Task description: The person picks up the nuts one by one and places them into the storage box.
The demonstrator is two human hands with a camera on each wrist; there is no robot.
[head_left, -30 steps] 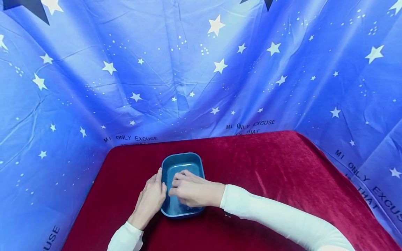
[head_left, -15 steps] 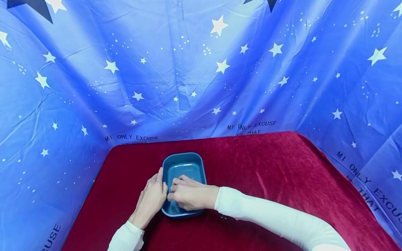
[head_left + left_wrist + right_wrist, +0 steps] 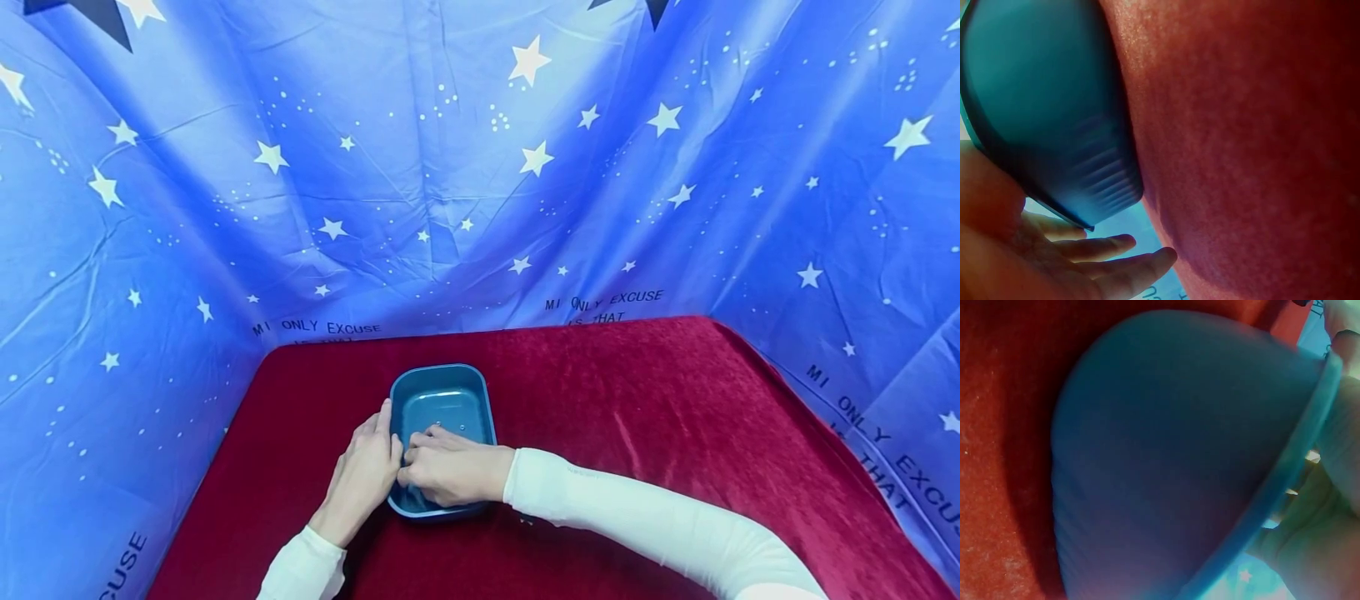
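Note:
A dark teal rectangular basin with rounded corners stands upright on the red cloth. Along its left rim lies my left hand, fingers fairly straight and touching the edge. In the left wrist view those fingers extend beside the basin's outer wall. My right hand reaches over the right rim into the basin with its fingers bent down. Its fingertips are hidden, so whatever they may hold cannot be seen. A few tiny shiny specks show on the basin floor just beyond the right hand.
Red velvet cloth covers the table around the basin. A blue star-printed curtain hangs behind and at both sides. A small dark and pale bit shows below the right cuff.
My right hand has shifted toward the near end of the basin, uncovering more of its floor and the tiny specks. The left hand keeps its place at the rim.

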